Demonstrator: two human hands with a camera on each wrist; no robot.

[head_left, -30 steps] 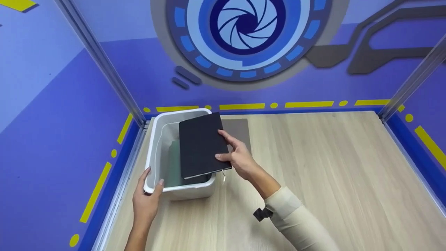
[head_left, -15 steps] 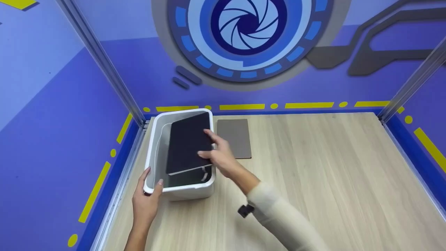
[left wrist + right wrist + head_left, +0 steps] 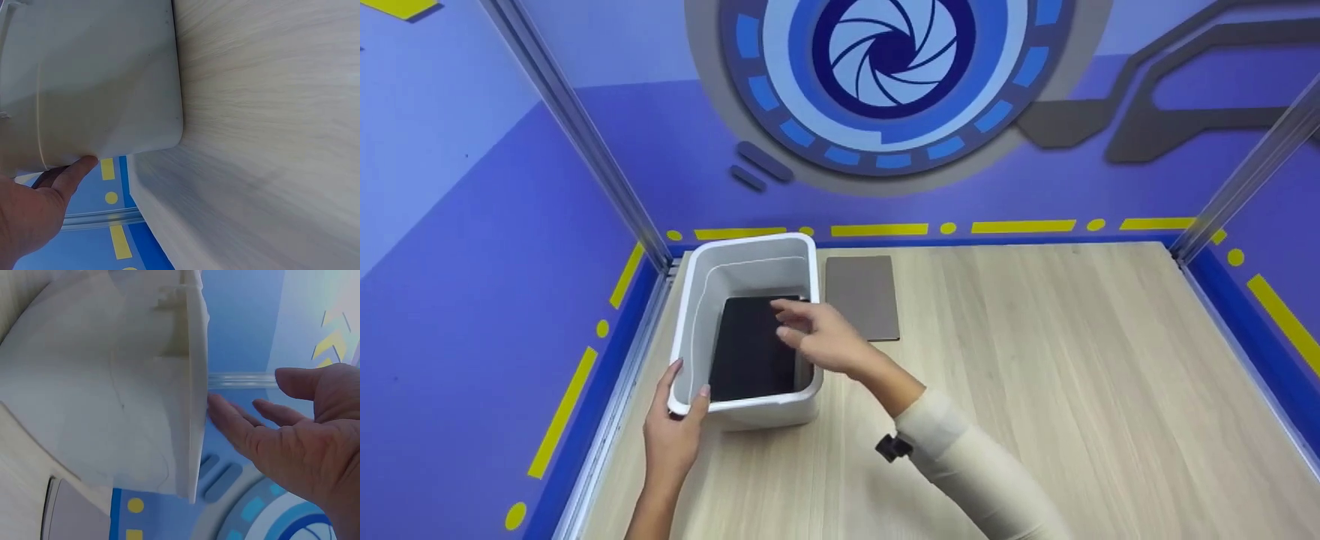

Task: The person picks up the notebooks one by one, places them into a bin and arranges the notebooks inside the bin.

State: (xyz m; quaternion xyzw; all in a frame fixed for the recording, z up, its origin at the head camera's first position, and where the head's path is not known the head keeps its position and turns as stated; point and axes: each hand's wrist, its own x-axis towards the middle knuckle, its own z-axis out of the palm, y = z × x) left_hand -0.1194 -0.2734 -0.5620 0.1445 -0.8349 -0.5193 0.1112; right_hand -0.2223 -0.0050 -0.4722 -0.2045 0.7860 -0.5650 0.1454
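A white plastic bin point(image 3: 679, 330) stands on the wooden table near the back left. Inside it lies a black notebook point(image 3: 754, 352), flat near the bottom. My left hand point(image 3: 673, 435) grips the bin's front left corner, with fingers on the outer side and thumb over the rim. Over the bin's right rim my right hand point(image 3: 825, 337) hovers with nothing held, its fingers loosely bent and apart. In the right wrist view, the right hand point(image 3: 292, 439) is above the rim, thumb and fingers spread.
A grey-brown notebook point(image 3: 864, 296) lies flat on the table right beside the bin. Blue printed wall panels point(image 3: 997, 180) rise behind and at both sides, with metal posts point(image 3: 577, 127) at the corners. The wooden tabletop point(image 3: 1035, 360) extends to the right.
The black notebook has gone from my right hand down into the bin, moving left and lower. My right hand has let it go. My left hand stays on the bin's corner.
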